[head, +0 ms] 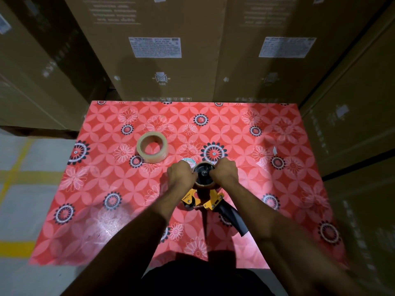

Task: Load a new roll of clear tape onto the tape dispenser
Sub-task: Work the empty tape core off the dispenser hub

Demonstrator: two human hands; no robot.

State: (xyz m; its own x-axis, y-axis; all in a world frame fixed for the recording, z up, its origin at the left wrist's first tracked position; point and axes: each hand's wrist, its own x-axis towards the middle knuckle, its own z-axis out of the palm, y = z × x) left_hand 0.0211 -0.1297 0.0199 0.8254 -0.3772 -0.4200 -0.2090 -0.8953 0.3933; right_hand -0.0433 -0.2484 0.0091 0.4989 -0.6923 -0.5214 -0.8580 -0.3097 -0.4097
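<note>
A yellow and black tape dispenser (204, 200) lies on the red flowered table (106, 210), its black handle (234, 218) pointing toward me. A brown roll (206, 184) sits on its black hub (203, 173). My left hand (180, 175) grips that roll's left side and my right hand (225, 173) grips its right side. A full roll of clear tape (152, 146) lies flat on the table, up and left of my hands, untouched. Something small and round (189, 161) with a pale label peeks out behind my left hand.
Tall cardboard boxes (171, 50) stand against the table's far edge and along the right side (352, 124). A grey floor with yellow lines (19, 174) lies to the left. A small white scrap (275, 151) rests on the table at right.
</note>
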